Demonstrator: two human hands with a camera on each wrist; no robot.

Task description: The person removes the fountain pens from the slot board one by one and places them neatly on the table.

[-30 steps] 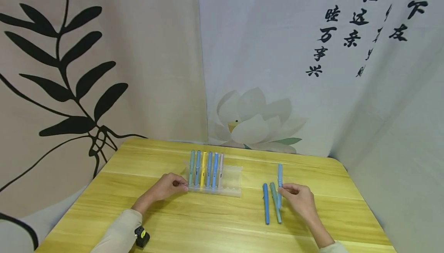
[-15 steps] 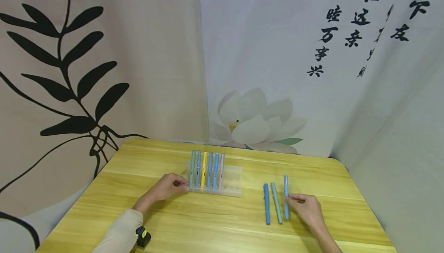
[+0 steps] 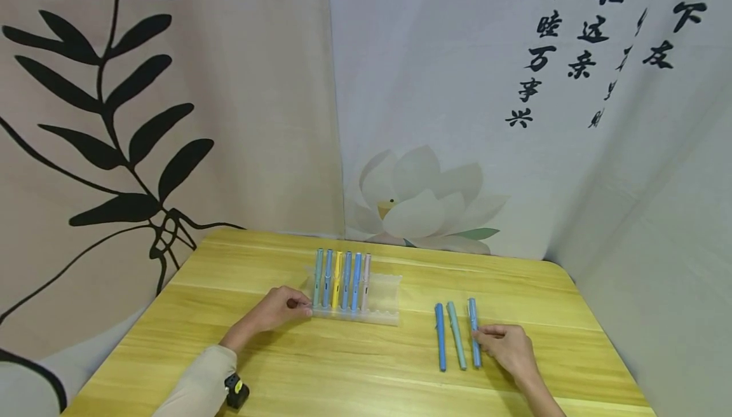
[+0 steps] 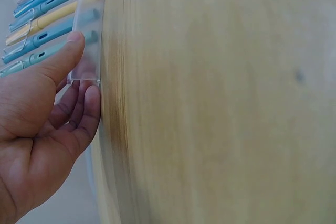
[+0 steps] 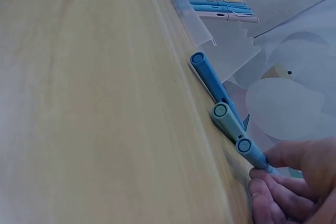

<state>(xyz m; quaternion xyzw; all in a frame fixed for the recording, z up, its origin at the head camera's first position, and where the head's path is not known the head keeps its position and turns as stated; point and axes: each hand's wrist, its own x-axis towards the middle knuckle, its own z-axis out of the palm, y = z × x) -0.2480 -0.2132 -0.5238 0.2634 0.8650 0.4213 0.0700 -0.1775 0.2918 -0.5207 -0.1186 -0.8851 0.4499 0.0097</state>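
My left hand grips the left end of a clear plastic pen rack. In the left wrist view the thumb lies on the rack's front strip, with curled fingers at its end. Several capped pens lean side by side in the rack's left part, including a green pen, a yellow pen and a pale pink pen. At the right, my right hand pinches a light blue pen between thumb and fingers, low over the table. Beside it lie a green pen and a darker blue pen.
The wooden table carries everything. Behind it hangs a curtain with printed leaves, a lotus and black characters. A small black device sits at the left sleeve.
My right hand has moved right and toward me, bringing the light blue pen down from across the green pen to a place right of it. The left hand stays on the rack.
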